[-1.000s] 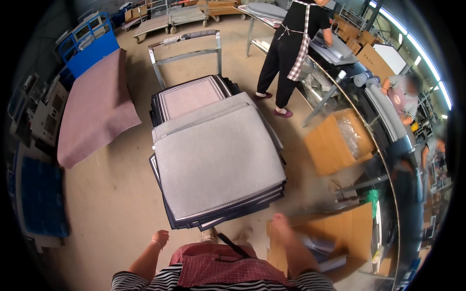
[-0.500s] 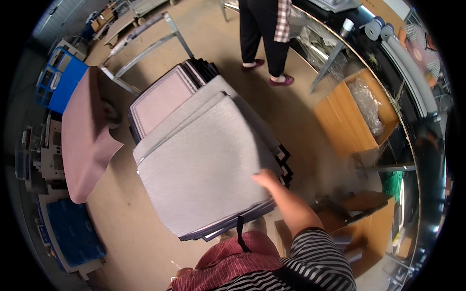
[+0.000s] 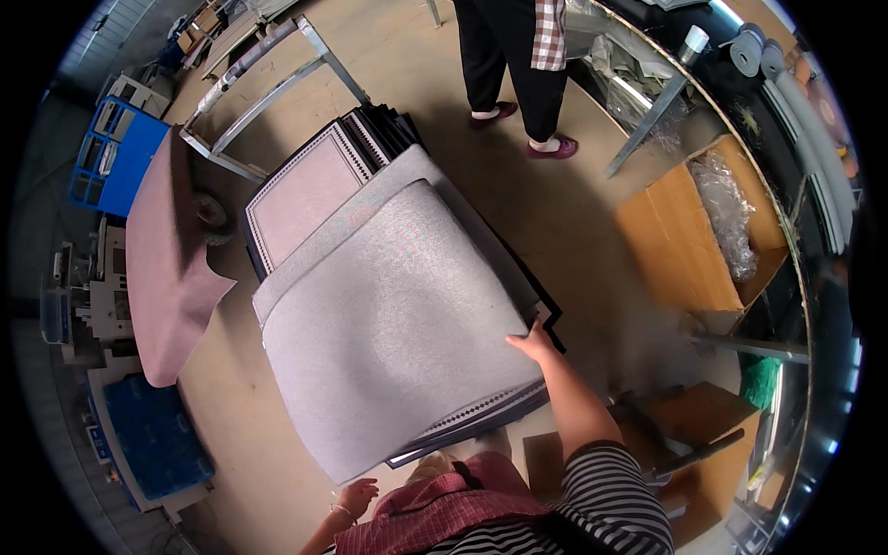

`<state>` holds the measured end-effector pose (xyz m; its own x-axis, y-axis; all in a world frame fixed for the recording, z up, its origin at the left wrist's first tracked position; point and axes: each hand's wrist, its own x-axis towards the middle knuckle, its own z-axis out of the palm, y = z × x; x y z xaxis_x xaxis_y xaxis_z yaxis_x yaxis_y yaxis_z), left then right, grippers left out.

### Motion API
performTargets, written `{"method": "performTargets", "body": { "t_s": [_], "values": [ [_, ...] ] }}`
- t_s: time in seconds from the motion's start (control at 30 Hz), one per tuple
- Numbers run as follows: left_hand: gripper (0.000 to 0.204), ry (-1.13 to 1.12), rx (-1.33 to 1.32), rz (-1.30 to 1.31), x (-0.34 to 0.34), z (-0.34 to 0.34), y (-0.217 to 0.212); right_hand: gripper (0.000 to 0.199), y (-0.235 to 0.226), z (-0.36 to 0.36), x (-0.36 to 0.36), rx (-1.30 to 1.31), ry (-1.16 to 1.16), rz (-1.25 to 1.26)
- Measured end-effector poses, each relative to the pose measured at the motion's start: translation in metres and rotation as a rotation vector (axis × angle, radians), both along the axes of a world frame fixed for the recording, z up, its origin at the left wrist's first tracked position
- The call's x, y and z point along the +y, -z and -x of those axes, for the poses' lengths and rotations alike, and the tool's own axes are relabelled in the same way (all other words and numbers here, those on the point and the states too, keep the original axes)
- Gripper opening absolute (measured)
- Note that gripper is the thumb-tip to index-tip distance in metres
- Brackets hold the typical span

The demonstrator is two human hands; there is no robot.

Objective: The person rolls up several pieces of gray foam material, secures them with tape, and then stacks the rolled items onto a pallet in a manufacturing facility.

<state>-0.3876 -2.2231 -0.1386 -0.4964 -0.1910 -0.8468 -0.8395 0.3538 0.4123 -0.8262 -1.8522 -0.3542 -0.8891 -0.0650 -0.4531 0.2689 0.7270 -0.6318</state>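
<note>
A stack of flat mats lies in front of me, with a large grey mat (image 3: 388, 305) turned plain side up on top. Further back, a pink mat (image 3: 310, 190) with a dark patterned border shows from under it. My right hand (image 3: 536, 342) is at the grey mat's right edge, its thumb on top and its other fingers partly hidden over the edge. By the near left corner of the grey mat is my left hand (image 3: 356, 498), fingers slightly bent and apart, with nothing in it.
A metal trolley handle (image 3: 277, 102) rises behind the stack. Pink sheeting (image 3: 171, 277) hangs at the left. At the right stand a cardboard box (image 3: 684, 236) with clear plastic and another open box (image 3: 712, 462). A person in black trousers (image 3: 513, 69) stands beyond.
The grey top mat has shifted slightly, and a patterned border now shows beneath its near edge. My right hand has moved right along with the mat's edge. My left hand has come into view.
</note>
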Motion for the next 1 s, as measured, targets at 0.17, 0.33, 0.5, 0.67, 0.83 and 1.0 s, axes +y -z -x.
{"method": "performTargets", "body": {
  "t_s": [0.17, 0.33, 0.5, 0.67, 0.83, 1.0],
  "values": [
    [0.036, 0.011, -0.232, 0.005, 0.011, 0.013, 0.002, 0.044, -0.116, 0.030, -0.035, -0.462, -0.327, 0.035],
    [0.040, 0.168, -0.183, -0.090, 0.019, -0.026, 0.047, 0.051, -0.308, 0.007, -0.124, 0.100, -0.722, 0.675],
    [0.041, 0.194, -0.101, -0.118, 0.044, -0.034, 0.070, 0.040, -0.338, 0.121, -0.093, -0.183, -0.549, 0.526],
    [0.041, 0.172, -0.034, -0.078, 0.041, -0.037, 0.064, 0.053, -0.110, 0.177, -0.062, -0.139, -0.218, 0.196],
    [0.043, 0.057, -0.188, 0.075, 0.039, -0.030, 0.029, 0.091, -0.012, 0.157, -0.025, -0.488, -0.094, 0.260],
    [0.041, -0.031, -0.281, 0.105, 0.036, -0.023, 0.019, 0.104, -0.009, 0.155, -0.010, -0.834, 0.057, 0.375]
  ]
}}
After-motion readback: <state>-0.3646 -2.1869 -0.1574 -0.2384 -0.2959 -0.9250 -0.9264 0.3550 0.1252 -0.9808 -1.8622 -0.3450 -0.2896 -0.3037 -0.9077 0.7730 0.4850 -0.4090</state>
